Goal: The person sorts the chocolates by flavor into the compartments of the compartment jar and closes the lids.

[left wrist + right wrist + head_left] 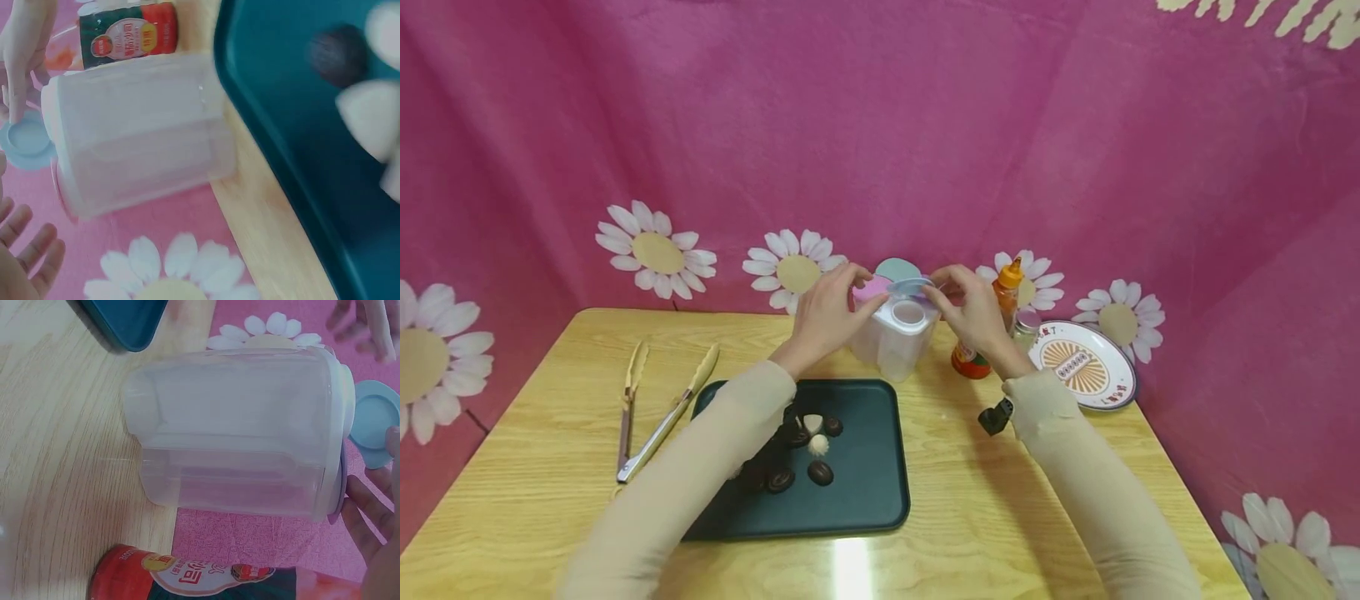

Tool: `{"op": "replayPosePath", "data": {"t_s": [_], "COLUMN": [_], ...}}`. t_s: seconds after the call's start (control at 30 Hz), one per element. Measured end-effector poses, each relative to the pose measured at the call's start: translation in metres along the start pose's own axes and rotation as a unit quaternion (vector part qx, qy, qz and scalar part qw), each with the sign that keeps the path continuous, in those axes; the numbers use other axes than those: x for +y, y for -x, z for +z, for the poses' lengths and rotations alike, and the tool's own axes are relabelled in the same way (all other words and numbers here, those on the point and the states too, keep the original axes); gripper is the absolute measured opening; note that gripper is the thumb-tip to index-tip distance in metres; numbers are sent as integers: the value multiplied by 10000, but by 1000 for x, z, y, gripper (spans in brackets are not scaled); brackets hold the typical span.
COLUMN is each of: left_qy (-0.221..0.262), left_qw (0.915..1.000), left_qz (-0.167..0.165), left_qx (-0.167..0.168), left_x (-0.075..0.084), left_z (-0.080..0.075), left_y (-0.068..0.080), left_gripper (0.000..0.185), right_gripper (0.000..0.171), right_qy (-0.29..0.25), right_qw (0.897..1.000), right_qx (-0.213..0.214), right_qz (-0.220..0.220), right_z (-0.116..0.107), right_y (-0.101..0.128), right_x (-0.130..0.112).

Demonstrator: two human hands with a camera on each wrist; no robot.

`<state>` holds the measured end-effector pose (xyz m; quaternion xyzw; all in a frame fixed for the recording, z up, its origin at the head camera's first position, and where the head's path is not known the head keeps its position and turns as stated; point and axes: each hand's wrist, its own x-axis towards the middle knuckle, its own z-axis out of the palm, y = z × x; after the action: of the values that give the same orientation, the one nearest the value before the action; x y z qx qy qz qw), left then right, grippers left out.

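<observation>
I judge that the step in hand is handling the raised blue lid [908, 286] of the clear container [887, 354], which stands near the far edge of the worktop [955, 500], just past the right-hand far corner of the dark tray [871, 454]. My right hand [972, 312] seems to pinch that lid's edge between thumb and forefinger, its other fingers reaching toward the purple lid [339, 490]; my left hand [826, 310] has its fingers spread beside the pink lid [871, 288], gripping nothing that I can see. As I see it, the next move calls for a light touch at the hinge while the container stays steady. The far side of my right-hand pinch is hidden, and the left wrist view cuts off most of my left hand. My left sleeve [700, 475] covers some chocolates [820, 472], and whether the container holds anything is hard to make out.
</observation>
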<state>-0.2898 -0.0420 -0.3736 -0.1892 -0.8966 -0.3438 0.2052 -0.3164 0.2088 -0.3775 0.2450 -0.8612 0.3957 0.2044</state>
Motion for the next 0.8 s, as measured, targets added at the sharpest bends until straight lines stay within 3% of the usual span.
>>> {"op": "replayPosePath", "data": {"t_s": [0.37, 0.8], "left_qy": [-876, -1691], "left_qw": [9960, 9837], "left_qz": [-123, -617], "left_qx": [-115, 50], "left_x": [-45, -91], "left_z": [-59, -106], "left_y": [67, 152], "left_gripper": [44, 54], "right_gripper": [19, 18], "right_qy": [-32, 63], "right_qw": [10000, 9999], "right_qx": [51, 113], "right_qz": [-16, -31], "right_z": [1, 3], "right_y": [-1, 1], "right_x": [2, 1]}}
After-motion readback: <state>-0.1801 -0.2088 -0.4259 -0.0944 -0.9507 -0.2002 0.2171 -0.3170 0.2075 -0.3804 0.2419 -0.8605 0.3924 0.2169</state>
